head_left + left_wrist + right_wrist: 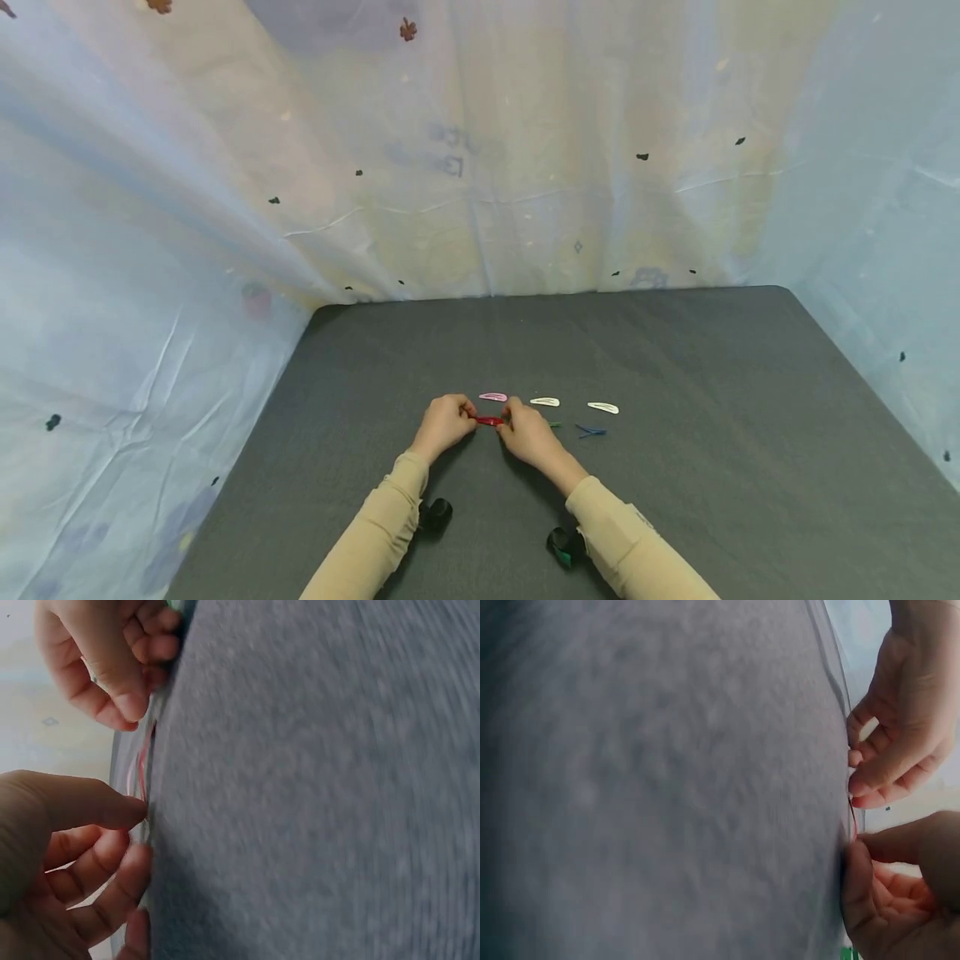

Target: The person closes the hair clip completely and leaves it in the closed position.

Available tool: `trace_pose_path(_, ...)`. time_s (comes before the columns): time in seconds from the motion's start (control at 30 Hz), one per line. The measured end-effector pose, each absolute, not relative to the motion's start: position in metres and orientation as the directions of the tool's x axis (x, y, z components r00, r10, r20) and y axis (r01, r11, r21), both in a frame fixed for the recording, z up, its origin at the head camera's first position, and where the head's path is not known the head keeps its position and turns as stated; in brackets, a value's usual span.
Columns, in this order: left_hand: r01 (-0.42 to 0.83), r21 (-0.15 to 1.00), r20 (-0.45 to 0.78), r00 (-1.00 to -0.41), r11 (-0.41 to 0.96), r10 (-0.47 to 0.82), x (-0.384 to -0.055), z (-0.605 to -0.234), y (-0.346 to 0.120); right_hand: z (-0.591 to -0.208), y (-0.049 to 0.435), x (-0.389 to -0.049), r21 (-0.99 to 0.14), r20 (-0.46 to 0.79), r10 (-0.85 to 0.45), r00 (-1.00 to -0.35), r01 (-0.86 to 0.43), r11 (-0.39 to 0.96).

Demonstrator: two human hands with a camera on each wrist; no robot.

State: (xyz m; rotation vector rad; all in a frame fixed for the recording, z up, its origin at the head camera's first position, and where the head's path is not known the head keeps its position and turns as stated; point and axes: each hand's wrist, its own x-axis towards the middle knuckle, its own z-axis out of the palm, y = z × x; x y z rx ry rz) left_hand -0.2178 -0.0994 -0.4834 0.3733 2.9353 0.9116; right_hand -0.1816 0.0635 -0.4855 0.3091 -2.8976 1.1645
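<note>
A red hair clip (pixel 490 421) lies low at the dark table top, between both hands. My left hand (pixel 446 425) pinches its left end between thumb and fingertips, and my right hand (pixel 529 435) pinches the right end. In the left wrist view the clip (pixel 142 766) shows as a thin red strip between the two thumbs. The right wrist view shows only a short red piece of it (pixel 853 822), the rest being hidden by fingers. Just beyond the hands lies a pink snap clip (pixel 492 397). Partly behind the right hand is a green clip (pixel 555 424).
A cream clip (pixel 545 402) and another pale clip (pixel 603 407) continue the back row to the right. In front of them lies a blue clip (pixel 591 432) with its arms spread. Patterned curtains (pixel 525 167) hang around the dark table (pixel 712 500).
</note>
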Motion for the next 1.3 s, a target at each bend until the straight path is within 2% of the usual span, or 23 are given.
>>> trace_pose_path(0.13, 0.208, 0.549, 0.025, -0.972, 0.810, 0.232, -0.212, -0.478, -0.094, -0.482, 0.073, -0.178, -0.758, 0.040, -0.207, -0.978, -0.164, 0.631)
trace_pose_path(0.27, 0.226, 0.561, 0.078, -0.972, 0.796, 0.221, -0.204, -0.472, -0.082, -0.476, 0.088, -0.172, -0.784, 0.029, -0.203, -0.979, -0.148, 0.603)
trace_pose_path(0.4, 0.259, 0.590, 0.121, -0.965, 0.765, 0.233, -0.197, -0.467, -0.066, -0.467, 0.108, -0.169, -0.784, 0.017, -0.156, -0.988, -0.110, 0.611)
trace_pose_path(0.67, 0.307, 0.661, 0.115, -0.943, 0.684, 0.312, -0.185, -0.472, -0.034, -0.460, 0.136, -0.165, -0.772, -0.024, -0.089, -0.996, -0.038, 0.634)
trace_pose_path(0.93, 0.288, 0.687, 0.067, -0.939, 0.667, 0.337, -0.184, -0.487, -0.020, -0.470, 0.141, -0.160, -0.775, -0.082, -0.056, -0.995, 0.028, 0.631)
trace_pose_path(1.3, 0.307, 0.672, 0.098, -0.939, 0.674, 0.330, -0.188, -0.498, -0.018, -0.478, 0.140, -0.160, -0.771, -0.122, -0.035, -0.992, 0.072, 0.633)
